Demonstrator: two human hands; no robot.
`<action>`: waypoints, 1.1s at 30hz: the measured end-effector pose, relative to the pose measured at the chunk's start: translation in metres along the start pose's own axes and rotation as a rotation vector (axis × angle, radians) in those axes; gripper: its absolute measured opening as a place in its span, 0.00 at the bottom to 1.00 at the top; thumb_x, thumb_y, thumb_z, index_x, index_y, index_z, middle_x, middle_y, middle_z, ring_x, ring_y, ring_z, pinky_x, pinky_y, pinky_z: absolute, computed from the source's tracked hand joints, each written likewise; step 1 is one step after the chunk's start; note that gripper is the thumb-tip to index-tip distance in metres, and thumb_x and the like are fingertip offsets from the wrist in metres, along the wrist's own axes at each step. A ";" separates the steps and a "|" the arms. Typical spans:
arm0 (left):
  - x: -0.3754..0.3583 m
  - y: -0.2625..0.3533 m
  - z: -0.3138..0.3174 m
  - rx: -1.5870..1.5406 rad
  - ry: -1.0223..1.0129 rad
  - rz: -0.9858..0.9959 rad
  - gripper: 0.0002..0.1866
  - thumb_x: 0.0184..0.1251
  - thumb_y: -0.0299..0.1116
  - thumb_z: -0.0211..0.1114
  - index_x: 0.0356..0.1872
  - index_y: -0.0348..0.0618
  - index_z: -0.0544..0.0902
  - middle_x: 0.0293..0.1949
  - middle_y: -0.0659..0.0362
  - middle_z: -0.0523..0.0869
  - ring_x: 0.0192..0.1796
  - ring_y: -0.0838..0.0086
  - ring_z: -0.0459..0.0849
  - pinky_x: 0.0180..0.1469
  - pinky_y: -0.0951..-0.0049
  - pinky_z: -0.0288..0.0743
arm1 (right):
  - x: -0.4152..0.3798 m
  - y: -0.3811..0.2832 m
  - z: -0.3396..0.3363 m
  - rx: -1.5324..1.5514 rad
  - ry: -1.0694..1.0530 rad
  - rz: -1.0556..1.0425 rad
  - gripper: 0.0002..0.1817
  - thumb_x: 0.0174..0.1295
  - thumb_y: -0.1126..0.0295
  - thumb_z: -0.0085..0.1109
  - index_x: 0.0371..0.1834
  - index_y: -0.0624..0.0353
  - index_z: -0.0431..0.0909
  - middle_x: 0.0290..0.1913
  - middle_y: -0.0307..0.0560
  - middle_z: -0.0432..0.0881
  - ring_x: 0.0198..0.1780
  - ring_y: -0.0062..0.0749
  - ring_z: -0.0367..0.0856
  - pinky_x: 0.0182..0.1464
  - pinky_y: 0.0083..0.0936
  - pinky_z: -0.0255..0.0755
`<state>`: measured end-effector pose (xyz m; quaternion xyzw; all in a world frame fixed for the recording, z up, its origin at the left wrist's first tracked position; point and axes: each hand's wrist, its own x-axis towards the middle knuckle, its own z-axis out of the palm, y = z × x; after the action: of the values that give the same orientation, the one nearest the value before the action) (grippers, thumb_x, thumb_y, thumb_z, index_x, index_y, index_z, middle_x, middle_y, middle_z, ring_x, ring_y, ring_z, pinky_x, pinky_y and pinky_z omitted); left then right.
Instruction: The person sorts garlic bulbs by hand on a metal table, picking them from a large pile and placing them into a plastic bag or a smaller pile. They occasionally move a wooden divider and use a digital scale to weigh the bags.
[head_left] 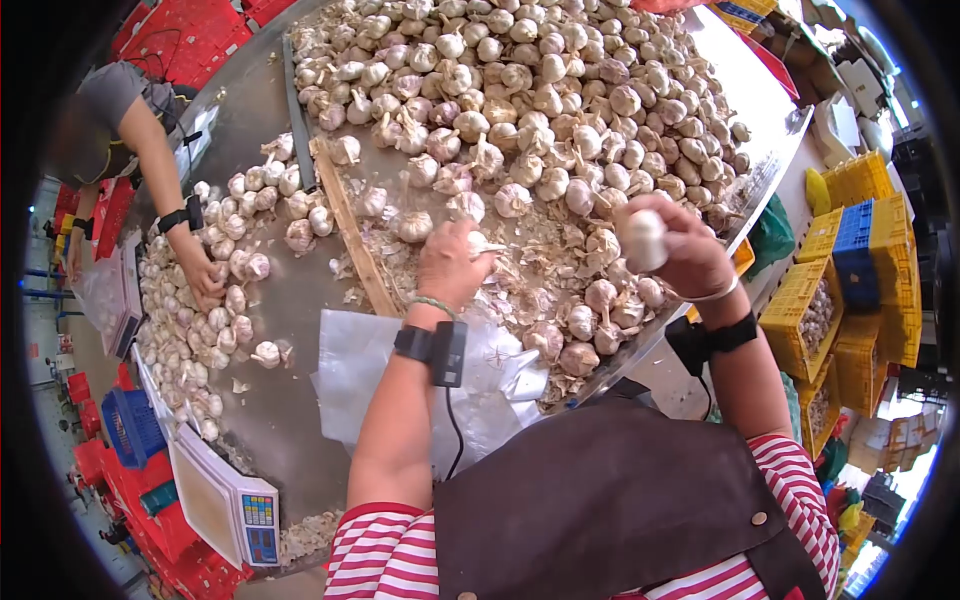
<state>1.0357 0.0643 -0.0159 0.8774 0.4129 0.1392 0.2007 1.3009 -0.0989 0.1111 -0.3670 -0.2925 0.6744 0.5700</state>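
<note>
My right hand [690, 252] is raised over the near right part of the table, its fingers closed round a pale garlic bulb [643, 240] that is slightly blurred. Lower and to the left, my left hand [452, 268] is closed on another garlic bulb [482, 244], whose stem end sticks out to the right. Loose papery skins [525, 275] lie between the two hands. Beyond them rises a large heap of garlic bulbs [560, 110]. Clear plastic bags [375, 370] lie under my left forearm.
A wooden strip [350, 230] divides the metal table [300, 400]. Left of it, a co-worker's hand [200, 270] reaches into a pile of cleaner bulbs [215, 325]. A scale [215, 495] stands at the near left. Yellow crates [800, 310] are stacked at the right.
</note>
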 end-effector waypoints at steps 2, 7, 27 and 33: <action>0.004 -0.008 0.004 -0.326 -0.044 -0.126 0.22 0.56 0.37 0.73 0.50 0.43 0.79 0.43 0.53 0.81 0.45 0.61 0.81 0.50 0.62 0.77 | -0.012 -0.010 0.010 0.224 0.052 -0.113 0.26 0.61 0.62 0.64 0.61 0.59 0.72 0.62 0.50 0.77 0.54 0.33 0.81 0.50 0.28 0.80; -0.026 0.007 -0.025 -1.479 -0.177 -0.231 0.10 0.61 0.29 0.70 0.42 0.45 0.82 0.40 0.59 0.85 0.38 0.81 0.84 0.37 0.79 0.81 | -0.007 0.026 -0.030 -0.739 0.240 0.201 0.09 0.57 0.67 0.66 0.36 0.61 0.85 0.38 0.46 0.87 0.36 0.33 0.84 0.39 0.29 0.79; -0.089 0.053 -0.024 -1.616 -0.575 -0.131 0.28 0.66 0.34 0.65 0.65 0.47 0.64 0.50 0.57 0.77 0.49 0.72 0.81 0.45 0.72 0.81 | 0.000 0.039 0.007 -0.634 0.351 0.094 0.28 0.59 0.71 0.64 0.64 0.61 0.68 0.45 0.41 0.79 0.37 0.23 0.78 0.37 0.19 0.75; -0.125 0.079 -0.023 -2.315 -0.795 -0.249 0.33 0.71 0.44 0.61 0.72 0.49 0.58 0.55 0.50 0.76 0.48 0.68 0.84 0.34 0.74 0.84 | 0.008 0.047 0.067 -0.596 0.168 -0.025 0.31 0.60 0.50 0.67 0.57 0.64 0.72 0.40 0.40 0.80 0.39 0.23 0.78 0.42 0.21 0.73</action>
<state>1.0020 -0.0733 0.0316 0.1182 0.0370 0.1264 0.9842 1.2191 -0.0980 0.1093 -0.5689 -0.4335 0.5193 0.4677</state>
